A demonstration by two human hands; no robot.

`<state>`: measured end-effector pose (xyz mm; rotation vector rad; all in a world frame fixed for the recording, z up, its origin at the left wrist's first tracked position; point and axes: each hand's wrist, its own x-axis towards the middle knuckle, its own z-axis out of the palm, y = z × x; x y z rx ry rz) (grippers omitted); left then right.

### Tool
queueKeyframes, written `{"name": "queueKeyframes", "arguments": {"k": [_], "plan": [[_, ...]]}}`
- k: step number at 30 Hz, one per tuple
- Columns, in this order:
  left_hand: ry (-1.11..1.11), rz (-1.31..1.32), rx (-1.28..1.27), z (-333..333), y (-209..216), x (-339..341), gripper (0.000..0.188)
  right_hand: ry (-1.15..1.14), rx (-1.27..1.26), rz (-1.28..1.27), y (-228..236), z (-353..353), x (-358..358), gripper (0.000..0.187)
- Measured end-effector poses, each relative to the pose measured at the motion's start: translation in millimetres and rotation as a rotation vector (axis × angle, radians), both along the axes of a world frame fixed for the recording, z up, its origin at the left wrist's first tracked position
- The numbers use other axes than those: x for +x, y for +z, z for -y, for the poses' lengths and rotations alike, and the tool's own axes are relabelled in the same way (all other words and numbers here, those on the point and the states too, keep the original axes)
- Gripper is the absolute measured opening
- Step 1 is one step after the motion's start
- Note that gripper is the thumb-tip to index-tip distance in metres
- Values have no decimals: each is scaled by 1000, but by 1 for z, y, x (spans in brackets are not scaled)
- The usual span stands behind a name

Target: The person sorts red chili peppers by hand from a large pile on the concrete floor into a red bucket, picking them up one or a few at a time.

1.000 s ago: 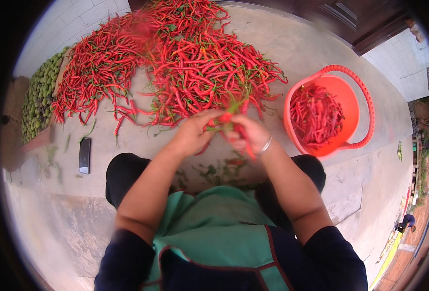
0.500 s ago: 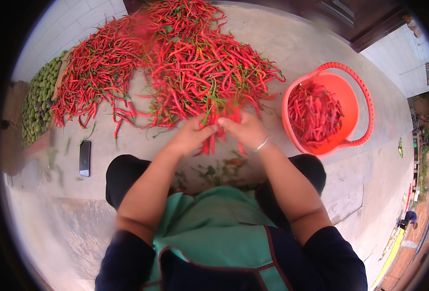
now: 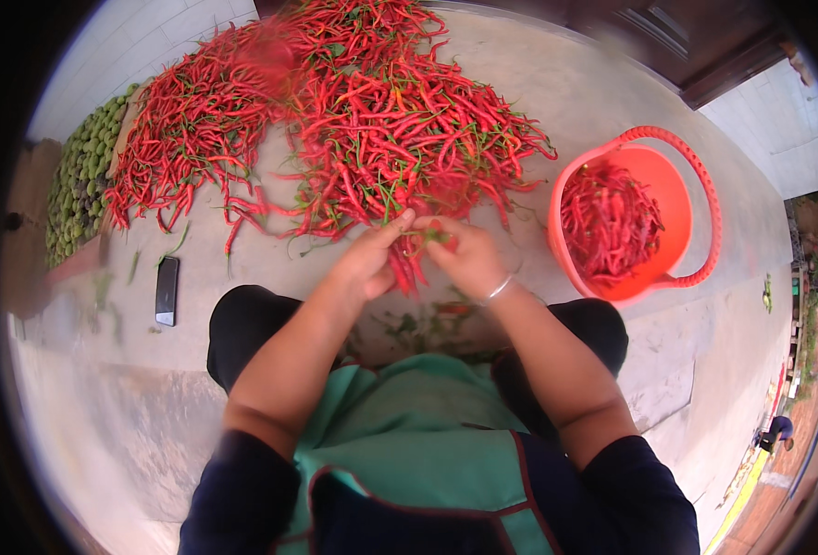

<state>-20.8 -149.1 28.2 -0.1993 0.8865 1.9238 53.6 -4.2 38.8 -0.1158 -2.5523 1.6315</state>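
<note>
Both of my hands meet in front of a large heap of red chili peppers [image 3: 409, 116] with green stems. A few red chilies [image 3: 407, 266] hang down from my left hand [image 3: 372, 257], whose fingers are closed round them. Close beside it, my right hand [image 3: 469, 257] has its fingertips pinched at the green stems [image 3: 435, 235]; a blur hides whether it also grips a chili. To the right stands a red-orange bucket [image 3: 675, 208] with a rope-like handle, and many red chilies [image 3: 613, 222] lie inside it.
A black phone [image 3: 167, 291] lies on the concrete floor [image 3: 187, 370] at left. Green round fruits [image 3: 85, 176] are piled by the wall, far left. Green stem scraps [image 3: 414, 324] litter the floor between my knees. Another person [image 3: 777, 433] is far off at right.
My right hand has shifted slightly right and turned, its fingers now at the stems. The red chilies that hung under it have gone from there. My left hand still holds its chilies.
</note>
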Motion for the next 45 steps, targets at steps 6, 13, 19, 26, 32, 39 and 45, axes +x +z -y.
{"name": "queueKeyframes", "arguments": {"k": [6, 13, 19, 26, 32, 39, 45], "plan": [[-108, -32, 164, 7, -2, -8, 23, 209, -383, 256, -4, -4, -2, 21], [-129, -221, 71, 7, 13, -2, 26, 235, -751, 578, 14, -10, 1, 32], [-446, -353, 229, 10, 27, 11, 41, 422, -1031, 600, 22, -5, 12, 40], [-39, -252, 128, 4, 13, 8, 32, -7, -689, 430, 15, -5, -4, 38], [-197, -279, 54, 4, 7, 3, 36, -124, -247, -88, 14, -11, -6, 21], [-177, -309, 4, -1, 7, 9, 38, -266, -477, -31, 14, -8, -5, 19], [-147, -195, 30, 0, 5, 7, 42, -332, -308, -89, 21, -1, -2, 19]]}}
